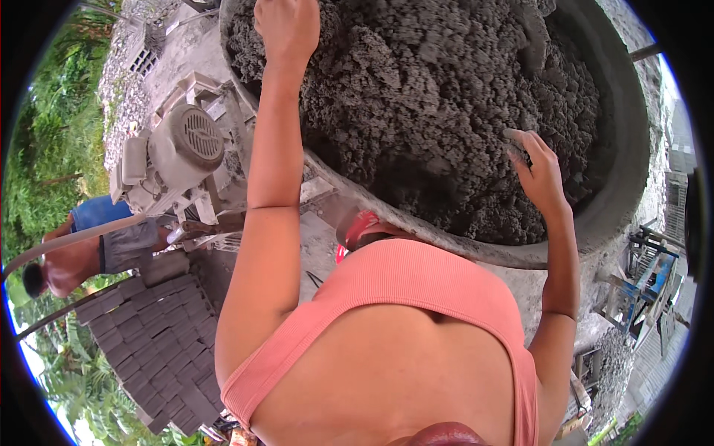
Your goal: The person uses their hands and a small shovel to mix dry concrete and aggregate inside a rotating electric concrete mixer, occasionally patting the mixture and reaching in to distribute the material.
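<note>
Damp, grey, crumbly concrete mix (pixel 416 89) fills a large round metal mixing pan (pixel 625 126) in front of me. My left hand (pixel 288 28) is at the top edge of the view, over the pan's left side. Its fingers curl closed and are partly cut off, so anything inside them is hidden. My right hand (pixel 541 172) hangs over the mix on the right, open, its thumb apart from its bent fingers. Grey mix coats its fingertips, and nothing is held there. Whether those fingers touch the mix I cannot tell. A dark hollow shows in the mix near the close rim.
A dusty electric motor (pixel 186 141) sits on a frame left of the pan. Further left another person (pixel 82 256) bends over beside stacked grey blocks (pixel 149 342). Blue metal equipment (pixel 654 275) and a gravel heap (pixel 613 372) lie to the right.
</note>
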A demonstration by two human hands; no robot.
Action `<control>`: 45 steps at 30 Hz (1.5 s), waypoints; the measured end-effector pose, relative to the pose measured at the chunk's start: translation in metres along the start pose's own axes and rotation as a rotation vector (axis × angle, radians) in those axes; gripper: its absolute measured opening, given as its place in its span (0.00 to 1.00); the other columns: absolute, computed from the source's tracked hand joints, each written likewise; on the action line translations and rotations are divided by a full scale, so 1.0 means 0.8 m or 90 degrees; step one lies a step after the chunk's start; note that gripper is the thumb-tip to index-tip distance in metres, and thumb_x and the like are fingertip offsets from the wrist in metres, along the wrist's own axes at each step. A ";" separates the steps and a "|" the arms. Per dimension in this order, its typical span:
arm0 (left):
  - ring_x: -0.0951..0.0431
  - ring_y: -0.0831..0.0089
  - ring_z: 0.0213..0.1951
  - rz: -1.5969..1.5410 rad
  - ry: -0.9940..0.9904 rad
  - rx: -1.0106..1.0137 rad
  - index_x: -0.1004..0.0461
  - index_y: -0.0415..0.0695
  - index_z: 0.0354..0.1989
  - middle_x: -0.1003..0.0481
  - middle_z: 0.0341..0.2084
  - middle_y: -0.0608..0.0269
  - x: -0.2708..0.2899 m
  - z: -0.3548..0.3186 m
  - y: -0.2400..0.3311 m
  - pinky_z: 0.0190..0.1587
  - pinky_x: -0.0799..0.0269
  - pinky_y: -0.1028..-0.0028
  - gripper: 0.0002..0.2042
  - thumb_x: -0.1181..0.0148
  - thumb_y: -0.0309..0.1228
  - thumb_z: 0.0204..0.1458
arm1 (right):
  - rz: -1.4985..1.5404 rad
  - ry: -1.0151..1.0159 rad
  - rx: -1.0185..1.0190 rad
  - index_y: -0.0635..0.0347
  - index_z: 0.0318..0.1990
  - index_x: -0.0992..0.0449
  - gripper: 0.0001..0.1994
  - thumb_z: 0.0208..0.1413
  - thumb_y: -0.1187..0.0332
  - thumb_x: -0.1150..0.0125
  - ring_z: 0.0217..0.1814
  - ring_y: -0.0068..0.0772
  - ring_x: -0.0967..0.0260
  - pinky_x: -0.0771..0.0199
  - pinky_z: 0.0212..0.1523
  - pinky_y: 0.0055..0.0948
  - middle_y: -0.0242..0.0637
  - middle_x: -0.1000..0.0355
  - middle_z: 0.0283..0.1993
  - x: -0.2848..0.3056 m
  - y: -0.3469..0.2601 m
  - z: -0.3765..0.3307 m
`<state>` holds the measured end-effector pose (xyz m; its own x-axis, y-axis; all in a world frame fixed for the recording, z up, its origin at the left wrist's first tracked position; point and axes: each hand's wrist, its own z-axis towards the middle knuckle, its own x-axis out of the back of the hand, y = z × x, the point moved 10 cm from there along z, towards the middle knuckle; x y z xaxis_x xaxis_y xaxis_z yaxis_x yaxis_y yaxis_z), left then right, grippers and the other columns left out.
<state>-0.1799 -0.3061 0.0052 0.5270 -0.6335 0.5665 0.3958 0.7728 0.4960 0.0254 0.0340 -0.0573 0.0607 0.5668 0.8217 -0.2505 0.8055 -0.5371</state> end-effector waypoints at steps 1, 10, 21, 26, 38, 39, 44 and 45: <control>0.39 0.49 0.61 -0.005 -0.003 0.005 0.38 0.41 0.61 0.38 0.60 0.46 -0.005 -0.001 -0.007 0.60 0.42 0.54 0.22 0.57 0.41 0.63 | 0.001 0.004 0.010 0.63 0.47 0.27 0.13 0.54 0.75 0.41 0.45 0.50 0.28 0.28 0.45 0.34 0.45 0.27 0.44 0.001 -0.005 -0.001; 0.48 0.57 0.68 -0.255 -0.296 -0.008 0.47 0.40 0.67 0.45 0.66 0.47 -0.102 -0.022 -0.007 0.66 0.49 0.64 0.26 0.71 0.45 0.67 | -0.123 0.052 -0.047 0.61 0.52 0.29 0.15 0.57 0.73 0.44 0.44 0.52 0.29 0.28 0.44 0.37 0.46 0.28 0.45 0.054 -0.042 -0.015; 0.61 0.56 0.71 -0.515 -0.823 0.315 0.69 0.47 0.72 0.63 0.71 0.51 -0.178 -0.170 0.110 0.68 0.58 0.52 0.45 0.77 0.69 0.54 | -0.213 0.132 -0.291 0.66 0.64 0.42 0.24 0.61 0.72 0.49 0.61 0.57 0.37 0.37 0.59 0.41 0.58 0.35 0.59 0.059 -0.025 -0.131; 0.68 0.44 0.70 -0.812 -0.932 0.494 0.69 0.43 0.71 0.69 0.71 0.48 -0.135 -0.196 0.194 0.64 0.46 0.45 0.37 0.79 0.57 0.61 | -0.181 0.163 -0.435 0.64 0.67 0.47 0.32 0.56 0.69 0.41 0.64 0.62 0.44 0.41 0.61 0.47 0.58 0.44 0.61 0.057 -0.034 -0.150; 0.27 0.60 0.47 -0.806 -0.805 0.523 0.56 0.44 0.70 0.32 0.51 0.54 -0.171 -0.153 0.134 0.52 0.31 0.58 0.38 0.69 0.60 0.59 | 0.013 -0.025 -0.082 0.61 0.47 0.23 0.17 0.46 0.77 0.36 0.51 0.44 0.28 0.31 0.54 0.33 0.47 0.25 0.47 0.045 -0.073 -0.054; 0.27 0.60 0.47 -0.808 -0.811 0.524 0.56 0.44 0.70 0.32 0.51 0.54 -0.170 -0.153 0.131 0.52 0.31 0.58 0.38 0.69 0.60 0.59 | -0.039 0.046 -0.040 0.63 0.45 0.22 0.15 0.47 0.78 0.36 0.50 0.40 0.27 0.31 0.53 0.32 0.45 0.25 0.46 0.078 -0.086 -0.038; 0.26 0.61 0.47 -0.843 -0.807 0.552 0.34 0.41 0.56 0.27 0.45 0.57 -0.170 -0.149 0.138 0.52 0.32 0.61 0.31 0.69 0.56 0.61 | 0.567 0.270 -0.085 0.64 0.48 0.26 0.13 0.58 0.67 0.44 0.44 0.38 0.26 0.24 0.41 0.32 0.39 0.24 0.43 0.112 -0.012 0.001; 0.26 0.62 0.46 -0.839 -0.807 0.546 0.31 0.41 0.53 0.26 0.44 0.58 -0.170 -0.151 0.133 0.52 0.32 0.61 0.30 0.69 0.55 0.61 | 0.743 0.292 -0.087 0.63 0.49 0.27 0.14 0.60 0.65 0.45 0.42 0.37 0.25 0.23 0.37 0.32 0.38 0.25 0.43 0.102 0.004 0.012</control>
<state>-0.1190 -0.1335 -0.0985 -0.6028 -0.6450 -0.4696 -0.5694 -0.0645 0.8195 0.0202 0.0809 0.0101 0.2078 0.9370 -0.2807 -0.2803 -0.2179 -0.9348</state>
